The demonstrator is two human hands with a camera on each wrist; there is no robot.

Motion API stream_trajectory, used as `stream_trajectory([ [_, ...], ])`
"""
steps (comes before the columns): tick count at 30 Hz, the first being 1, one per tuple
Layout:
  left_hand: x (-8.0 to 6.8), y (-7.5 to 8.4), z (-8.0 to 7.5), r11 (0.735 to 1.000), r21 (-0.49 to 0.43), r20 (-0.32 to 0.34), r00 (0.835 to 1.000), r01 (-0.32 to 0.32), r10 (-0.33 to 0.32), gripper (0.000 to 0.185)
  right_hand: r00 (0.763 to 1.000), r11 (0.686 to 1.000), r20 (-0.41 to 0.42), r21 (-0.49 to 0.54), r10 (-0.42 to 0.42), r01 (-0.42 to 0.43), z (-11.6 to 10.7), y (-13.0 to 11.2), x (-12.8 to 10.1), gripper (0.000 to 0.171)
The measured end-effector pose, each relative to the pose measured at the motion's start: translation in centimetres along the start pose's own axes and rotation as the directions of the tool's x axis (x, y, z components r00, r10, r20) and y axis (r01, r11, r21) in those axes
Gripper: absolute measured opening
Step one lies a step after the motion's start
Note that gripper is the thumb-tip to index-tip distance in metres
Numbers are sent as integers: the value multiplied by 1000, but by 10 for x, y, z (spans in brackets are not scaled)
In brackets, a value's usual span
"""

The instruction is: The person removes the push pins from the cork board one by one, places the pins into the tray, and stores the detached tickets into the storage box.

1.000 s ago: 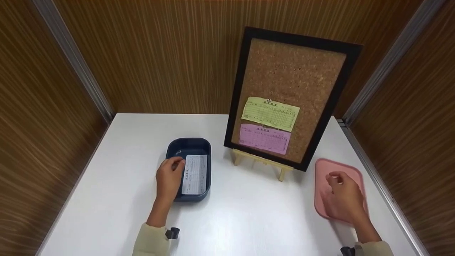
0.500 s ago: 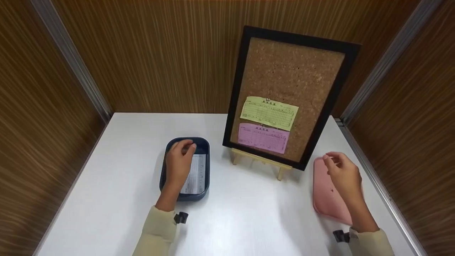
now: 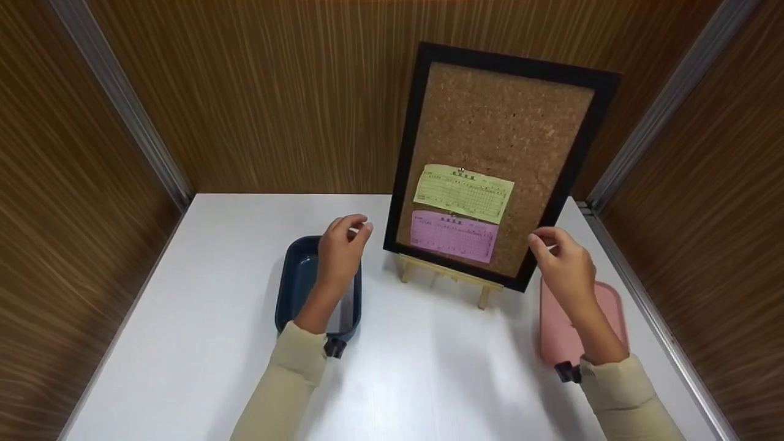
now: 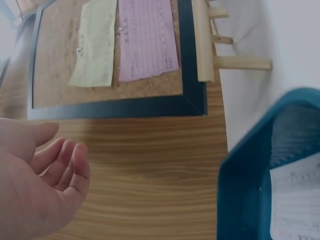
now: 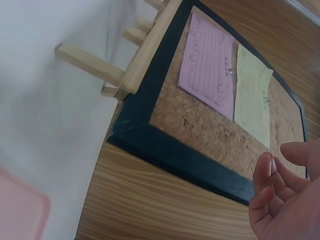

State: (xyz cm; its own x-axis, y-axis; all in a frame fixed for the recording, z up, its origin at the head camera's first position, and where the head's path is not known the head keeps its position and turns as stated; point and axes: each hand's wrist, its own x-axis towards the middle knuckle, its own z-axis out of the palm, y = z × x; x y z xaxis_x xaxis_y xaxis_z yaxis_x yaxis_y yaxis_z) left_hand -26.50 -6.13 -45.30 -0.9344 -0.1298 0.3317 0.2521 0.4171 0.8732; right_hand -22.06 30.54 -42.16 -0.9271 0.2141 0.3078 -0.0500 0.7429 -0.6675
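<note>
My left hand (image 3: 340, 254) hangs in the air over the far right part of a dark blue tray (image 3: 291, 288), its fingers loosely bent. Nothing shows between its fingers in the left wrist view. A white printed slip (image 4: 300, 200) lies in that tray, partly hidden by my forearm in the head view. My right hand (image 3: 566, 266) is raised near the lower right edge of a black-framed cork board (image 3: 520, 135), loosely curled with nothing visible in it. Pinned low on the board are a yellow-green slip (image 3: 465, 193) and, below it, a purple slip (image 3: 453, 236).
The board leans on a small wooden easel (image 3: 450, 269) on the white table (image 3: 429, 367). A pink tray (image 3: 609, 306) lies at the right, partly under my right forearm, with a tiny dark speck on it. Wood-grain walls (image 3: 275, 92) enclose the table at the back and sides.
Both hands have moved up and away from the trays: the left from over the blue tray toward the right, the right from over the pink tray toward the board. The slips stay put.
</note>
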Motion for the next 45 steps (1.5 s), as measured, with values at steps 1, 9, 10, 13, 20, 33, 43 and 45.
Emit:
stream_trajectory([
  [1, 3, 2, 2, 1000, 3, 3, 1000, -7, 7, 25, 1000, 1000, -2, 7, -3, 3, 2, -3, 2, 43],
  [9, 17, 17, 16, 997, -5, 17, 997, -75, 75, 24, 994, 995, -50, 15, -95, 96, 21, -19, 16, 32],
  [10, 19, 19, 18, 997, -5, 17, 997, -78, 78, 24, 994, 995, -41, 14, -103, 104, 24, -20, 17, 32],
  [13, 24, 26, 24, 996, -4, 25, 996, -90, 90, 26, 992, 992, -14, 11, -123, 123, 31, -23, 21, 31],
  [20, 37, 43, 41, 990, 0, 55, 988, -142, 142, 30, 988, 988, -7, 13, -153, 153, 41, -35, 29, 30],
  [33, 61, 56, 57, 983, -25, 42, 982, -183, 183, 31, 974, 976, -51, -14, -219, 219, 64, -60, 49, 23],
  [43, 74, 57, 70, 980, -67, 67, 979, -186, 190, 29, 956, 963, -117, -51, -269, 264, 81, -80, 66, 24],
  [45, 76, 57, 73, 982, -68, 75, 981, -175, 180, 28, 952, 961, -132, -57, -275, 269, 84, -82, 69, 25],
])
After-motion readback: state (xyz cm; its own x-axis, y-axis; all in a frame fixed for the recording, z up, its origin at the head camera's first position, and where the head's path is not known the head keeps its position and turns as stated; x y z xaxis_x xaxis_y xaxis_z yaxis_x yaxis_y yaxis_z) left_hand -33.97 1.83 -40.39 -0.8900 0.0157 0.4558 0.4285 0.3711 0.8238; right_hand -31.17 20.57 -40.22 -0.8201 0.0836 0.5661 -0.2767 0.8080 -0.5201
